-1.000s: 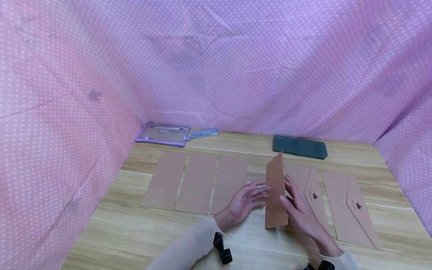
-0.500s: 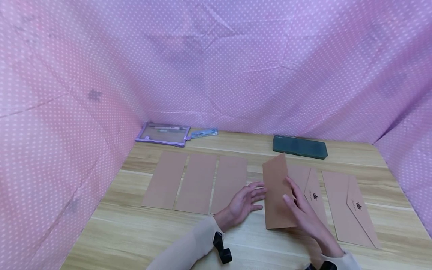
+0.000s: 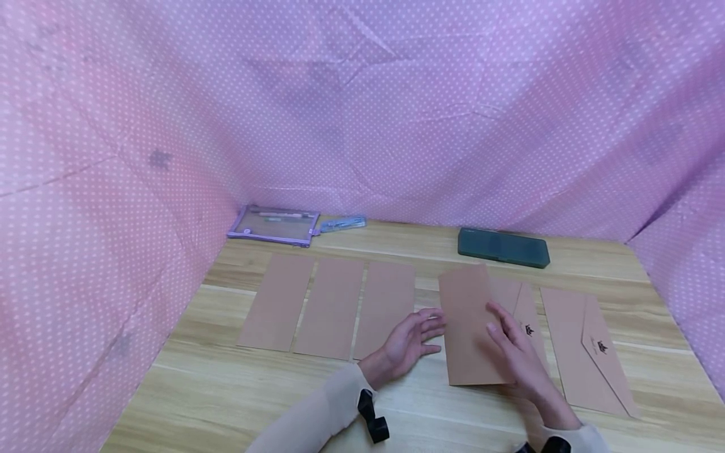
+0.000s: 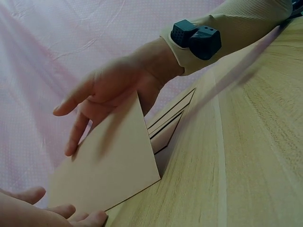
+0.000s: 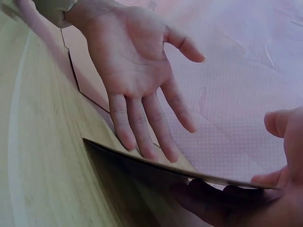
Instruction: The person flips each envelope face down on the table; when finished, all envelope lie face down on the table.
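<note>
My right hand (image 3: 518,352) holds a brown paper envelope (image 3: 467,333) by its right side, thumb on the plain face and fingers behind. The envelope tilts over the table, with its plain side up and its lower edge close to the wood. Beside its left edge, my left hand (image 3: 404,345) has its palm turned in and its fingers extended; in the right wrist view those fingertips (image 5: 149,153) meet the edge. Partly covered by the held envelope is another envelope (image 3: 535,352), with a pointed flap and a crown print.
Three plain brown envelopes (image 3: 331,308) lie side by side on the left. A crown-printed envelope (image 3: 589,352) lies far right. Along the back are a purple-edged see-through pouch (image 3: 274,225) holding pens, a small blue packet (image 3: 343,223) and a dark green case (image 3: 503,247). Pink dotted cloth (image 3: 362,113) hangs behind.
The held envelope has swung from nearly upright to a lower tilt, its plain face turning upward, as my right hand shifted right and down. My left hand has barely moved.
</note>
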`<state>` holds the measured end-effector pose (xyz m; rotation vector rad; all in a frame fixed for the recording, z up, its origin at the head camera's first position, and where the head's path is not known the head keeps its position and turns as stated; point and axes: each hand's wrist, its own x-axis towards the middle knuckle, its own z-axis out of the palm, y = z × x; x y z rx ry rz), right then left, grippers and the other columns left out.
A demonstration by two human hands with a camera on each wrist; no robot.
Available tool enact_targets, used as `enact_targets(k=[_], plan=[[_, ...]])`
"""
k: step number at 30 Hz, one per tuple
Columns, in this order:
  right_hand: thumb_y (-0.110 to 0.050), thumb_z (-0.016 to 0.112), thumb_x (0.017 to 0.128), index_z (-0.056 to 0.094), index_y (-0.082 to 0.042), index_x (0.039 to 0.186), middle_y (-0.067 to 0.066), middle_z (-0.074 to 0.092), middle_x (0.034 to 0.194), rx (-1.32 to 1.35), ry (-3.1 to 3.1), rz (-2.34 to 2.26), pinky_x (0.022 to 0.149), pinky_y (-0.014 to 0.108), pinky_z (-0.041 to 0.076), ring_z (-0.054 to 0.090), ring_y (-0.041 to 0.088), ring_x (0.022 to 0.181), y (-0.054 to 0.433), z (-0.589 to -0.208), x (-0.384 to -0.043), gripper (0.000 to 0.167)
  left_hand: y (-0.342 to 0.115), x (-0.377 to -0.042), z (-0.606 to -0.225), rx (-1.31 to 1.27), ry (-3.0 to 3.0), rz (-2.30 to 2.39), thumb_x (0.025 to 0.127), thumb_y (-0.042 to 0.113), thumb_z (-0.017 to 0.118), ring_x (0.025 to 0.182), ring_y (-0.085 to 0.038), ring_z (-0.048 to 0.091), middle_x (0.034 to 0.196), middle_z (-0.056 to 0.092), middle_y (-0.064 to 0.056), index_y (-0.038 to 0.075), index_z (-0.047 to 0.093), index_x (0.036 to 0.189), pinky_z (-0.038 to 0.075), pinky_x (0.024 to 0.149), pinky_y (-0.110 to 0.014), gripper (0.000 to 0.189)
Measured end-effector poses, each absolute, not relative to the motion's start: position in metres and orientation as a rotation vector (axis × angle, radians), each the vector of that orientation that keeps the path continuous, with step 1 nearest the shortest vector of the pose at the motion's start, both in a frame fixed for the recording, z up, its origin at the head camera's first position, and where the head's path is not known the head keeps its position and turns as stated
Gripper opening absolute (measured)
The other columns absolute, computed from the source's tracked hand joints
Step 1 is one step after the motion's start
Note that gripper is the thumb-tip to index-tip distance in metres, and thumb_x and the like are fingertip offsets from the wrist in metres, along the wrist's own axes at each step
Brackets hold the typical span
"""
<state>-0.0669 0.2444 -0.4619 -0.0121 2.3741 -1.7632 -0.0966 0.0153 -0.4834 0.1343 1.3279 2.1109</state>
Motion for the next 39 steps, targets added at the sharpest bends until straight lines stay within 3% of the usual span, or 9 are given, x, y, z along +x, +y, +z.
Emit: enact_targets(k=[4,6,9,17,23,26,30,34,39], plan=[[-0.028,0.037,0.109,0.018,0.000,0.158,0.025,0.012,0.166,0.048,2.317,-1.810,0.093,-0.006,0.024,0.004,0.045,0.153,0.249,-0.466,-0.068,0.060,0.016,-0.097,-0.485,0.125,1.327,2.115,0.100,0.032,0.030,0.145,-0.041,0.035,0.155,0.036,-0.026,-0.003,0.037,0.145,0.039,0.108,-0.044,0.058],[-0.029,0.036,0.109,0.017,0.000,0.158,0.025,0.010,0.167,0.073,2.292,-1.826,0.108,0.003,0.021,0.003,0.044,0.153,0.250,-0.467,-0.069,0.060,0.016,-0.097,-0.486,0.116,1.328,2.117,0.099,0.032,0.030,0.145,-0.041,0.035,0.156,0.036,-0.026,-0.003,0.037,0.145,0.039,0.107,-0.044,0.058],[-0.030,0.036,0.109,0.016,0.000,0.158,0.024,0.008,0.167,0.114,2.255,-1.853,0.129,0.036,0.010,0.001,0.044,0.153,0.251,-0.468,-0.070,0.061,0.017,-0.098,-0.486,0.100,1.333,2.123,0.099,0.032,0.032,0.144,-0.041,0.035,0.156,0.036,-0.026,-0.003,0.037,0.145,0.040,0.108,-0.044,0.058],[-0.031,0.036,0.109,0.013,0.001,0.159,0.024,0.006,0.167,0.169,2.205,-1.892,0.122,0.066,-0.001,-0.003,0.046,0.153,0.250,-0.468,-0.071,0.064,0.019,-0.096,-0.486,0.022,1.328,2.161,0.098,0.029,0.038,0.136,-0.034,0.044,0.153,0.040,-0.022,-0.002,0.042,0.141,0.047,0.102,-0.048,0.053],[-0.031,0.037,0.108,0.012,0.000,0.159,0.023,0.005,0.168,0.194,2.181,-1.915,0.123,0.064,0.000,-0.001,0.044,0.154,0.249,-0.470,-0.071,0.065,0.020,-0.093,-0.487,-0.047,1.299,2.224,0.097,0.027,0.043,0.121,-0.026,0.052,0.145,0.045,-0.016,0.003,0.050,0.131,0.051,0.099,-0.056,0.042],[-0.022,0.044,0.106,0.013,-0.001,0.159,0.018,0.005,0.169,0.206,2.167,-1.942,0.126,0.036,0.022,0.016,0.028,0.152,0.247,-0.473,-0.070,0.065,0.021,-0.093,-0.487,-0.048,1.292,2.216,0.096,0.027,0.043,0.124,-0.029,0.051,0.150,0.041,-0.019,0.002,0.046,0.136,0.050,0.100,-0.057,0.048],[-0.002,0.053,0.097,0.019,-0.005,0.156,-0.005,0.041,0.156,0.186,2.130,-2.060,0.088,0.006,0.045,0.049,-0.005,0.122,0.243,-0.478,-0.069,0.068,0.021,-0.092,-0.488,-0.052,1.277,2.200,0.095,0.026,0.043,0.132,-0.039,0.048,0.157,0.034,-0.024,0.001,0.035,0.148,0.046,0.104,-0.061,0.059],[0.010,0.052,0.091,0.028,-0.016,0.149,-0.025,0.064,0.115,0.138,2.057,-2.205,0.077,0.015,0.056,0.064,-0.006,0.096,0.241,-0.482,-0.068,0.068,0.022,-0.091,-0.488,-0.076,1.253,2.207,0.096,0.023,0.044,0.138,-0.047,0.043,0.160,0.028,-0.027,0.004,0.025,0.155,0.044,0.106,-0.064,0.065],[0.014,0.051,0.088,0.016,-0.010,0.154,-0.027,0.066,0.108,0.152,2.041,-2.226,0.073,0.018,0.058,0.066,-0.005,0.093,0.239,-0.482,-0.068,0.079,0.022,-0.090,-0.489,-0.083,1.265,2.194,0.096,0.022,0.046,0.134,-0.043,0.048,0.162,0.026,-0.026,0.005,0.023,0.157,0.052,0.098,-0.053,0.068]])
